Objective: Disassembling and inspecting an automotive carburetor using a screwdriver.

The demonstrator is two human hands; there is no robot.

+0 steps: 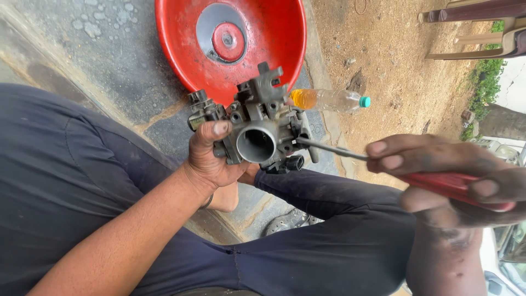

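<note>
Overhead, left fingers (216, 143) around grey throttle body (257, 129), right fingers (416, 159) around red-handled screwdriver (433, 183), amber-filled bottle (329, 100) behind.

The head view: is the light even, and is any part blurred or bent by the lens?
Head view: soft daylight, with no hard shadows on the grey metal engine part held in the left hand; this part looks sharp; the right hand with the red-handled screwdriver is close to the lens and slightly soft; the red basin shows a mild sheen; edges look stretched.
</note>
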